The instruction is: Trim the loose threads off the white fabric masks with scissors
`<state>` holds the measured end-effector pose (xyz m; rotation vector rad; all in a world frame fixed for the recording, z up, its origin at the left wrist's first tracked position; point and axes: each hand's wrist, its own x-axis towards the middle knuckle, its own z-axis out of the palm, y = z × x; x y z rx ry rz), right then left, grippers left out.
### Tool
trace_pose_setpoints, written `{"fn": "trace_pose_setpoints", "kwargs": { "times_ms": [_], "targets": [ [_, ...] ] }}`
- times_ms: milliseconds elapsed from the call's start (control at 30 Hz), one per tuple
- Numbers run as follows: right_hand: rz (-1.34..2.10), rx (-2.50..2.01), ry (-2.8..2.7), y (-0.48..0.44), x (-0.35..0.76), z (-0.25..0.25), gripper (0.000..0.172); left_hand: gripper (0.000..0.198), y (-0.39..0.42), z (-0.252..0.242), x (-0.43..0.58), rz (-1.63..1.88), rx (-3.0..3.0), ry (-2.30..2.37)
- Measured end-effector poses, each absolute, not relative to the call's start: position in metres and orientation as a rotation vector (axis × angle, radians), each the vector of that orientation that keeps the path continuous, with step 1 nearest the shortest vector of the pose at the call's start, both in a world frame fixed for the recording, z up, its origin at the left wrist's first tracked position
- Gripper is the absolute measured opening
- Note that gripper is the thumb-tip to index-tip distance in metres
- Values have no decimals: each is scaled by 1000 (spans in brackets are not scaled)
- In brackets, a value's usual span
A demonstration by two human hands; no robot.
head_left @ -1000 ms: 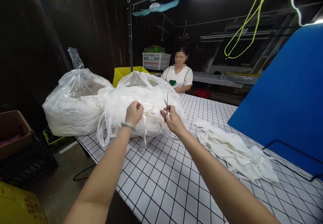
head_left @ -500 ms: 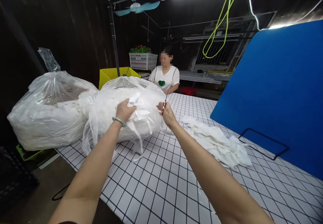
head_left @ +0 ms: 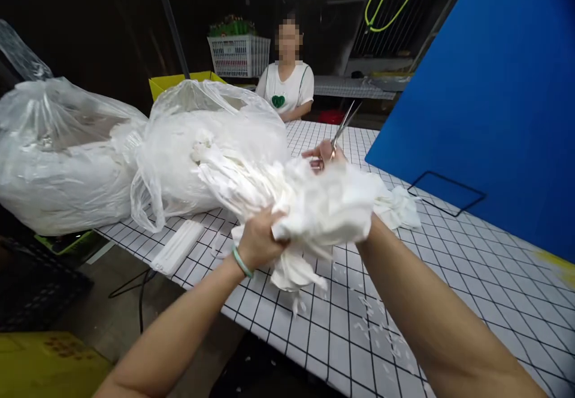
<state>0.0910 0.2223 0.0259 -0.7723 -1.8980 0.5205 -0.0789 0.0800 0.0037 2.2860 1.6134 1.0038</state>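
Note:
A thick bunch of white cloth pieces (head_left: 309, 200) is gripped by my left hand (head_left: 264, 239), fingers wrapped round its lower end. The bunch hangs over the table and its right part is blurred. Behind it my right hand (head_left: 330, 154) holds a pair of scissors (head_left: 344, 125), blades pointing up and away and slightly apart. The cloth hides part of my right hand and wrist. A clear plastic bag (head_left: 179, 146) packed with white material stands just beyond my left hand. More white cloth (head_left: 399, 206) lies on the table to the right of the bunch.
The grid-patterned table (head_left: 314, 332) carries small white scraps (head_left: 372, 320). Another full plastic bag (head_left: 67, 170) stands at left, near a white strip-shaped block (head_left: 177, 247). A blue panel (head_left: 485, 111) with a black wire frame (head_left: 449, 191) rises at right. A person (head_left: 287, 84) is across the table.
My left hand has come from the bag toward me with a large bunch of white cloth. My right hand, still holding the scissors, has moved right, behind the bunch. The view has tilted down.

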Motion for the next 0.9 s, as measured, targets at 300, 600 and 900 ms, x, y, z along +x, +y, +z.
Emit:
{"fn": "trace_pose_setpoints", "kwargs": {
  "times_ms": [300, 600, 900],
  "targets": [
    [1127, -1259, -1535, 125, 162, -29, 39, 33, 51, 3, -144, 528, 2260, 2089],
    [1171, -1294, -1466, 151, 131, -85, 39, 38, -3, -65, -40, 319, 2844, 1181],
    [1160, -890, -1303, 145, 139, 10, 40, 31, 43, -31, -130, 51, 2619, 1713]
  ]
}}
